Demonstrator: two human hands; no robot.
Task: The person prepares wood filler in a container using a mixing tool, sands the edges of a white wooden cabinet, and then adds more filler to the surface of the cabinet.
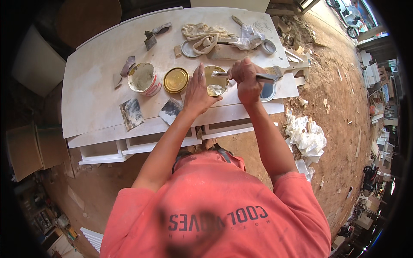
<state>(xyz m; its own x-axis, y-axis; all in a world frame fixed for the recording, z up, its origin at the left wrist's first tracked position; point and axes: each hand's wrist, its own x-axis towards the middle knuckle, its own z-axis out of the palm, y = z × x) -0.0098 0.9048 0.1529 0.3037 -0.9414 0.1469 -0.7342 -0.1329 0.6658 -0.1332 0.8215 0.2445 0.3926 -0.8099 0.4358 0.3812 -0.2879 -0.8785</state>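
My left hand (198,93) holds a round, gold-lined tin (210,80) by its side, fingers along the left and thumb round the near edge. White paste sits inside the tin. In my closed right hand (248,84) is a narrow metal tool (269,78), lying crosswise; white paste coats its left tip, which is over the tin. Its exact kind is partly hidden by my fingers. Left of the tin lies a gold lid (176,80). Beyond that stands a white and red tub (153,88) of pale filler.
The white panel (94,86) carries sandpaper pieces (131,113), a crumpled cloth (202,34), a paintbrush (273,72) and a blue-filled can (267,100). Open drawer-like compartments (103,150) run along its near edge. White plastic (307,135) lies on the dirt floor at right.
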